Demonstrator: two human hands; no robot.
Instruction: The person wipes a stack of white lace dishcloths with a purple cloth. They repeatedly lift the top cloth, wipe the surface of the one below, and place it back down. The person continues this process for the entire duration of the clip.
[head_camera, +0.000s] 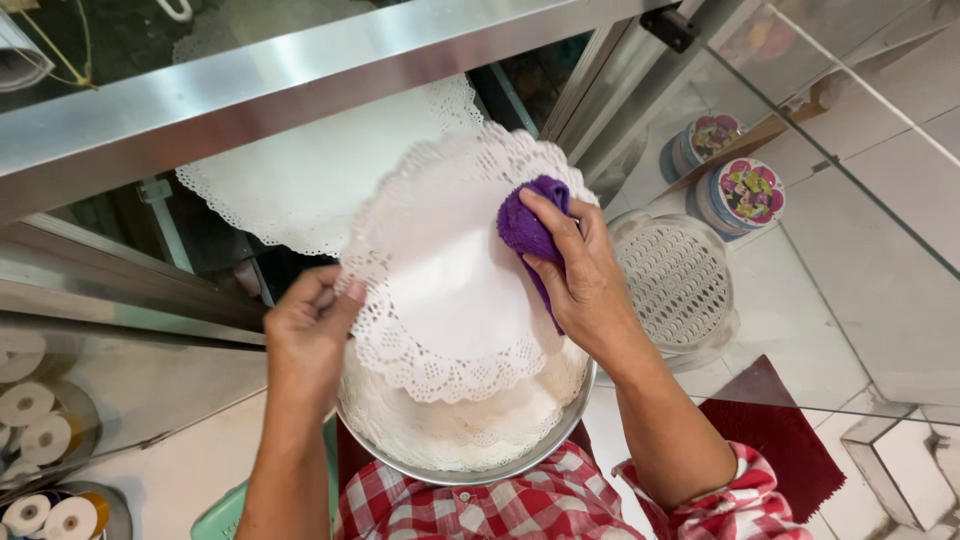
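Metal tray (520, 462) at 6 o'clock held stacked doilies | top doily (450, 270) lifted at centre, being wiped; next move judged to need gentle pressure | left hand (305, 335) pinched its 9 o'clock edge | right hand (580, 275) clasped purple cloth (522, 225) at 2 o'clock.

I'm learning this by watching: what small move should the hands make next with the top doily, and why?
Probably lift the top doily clear of the stack in the metal tray. The left hand already pinches its edge; the right hand, gripping a purple cloth, rests on it.
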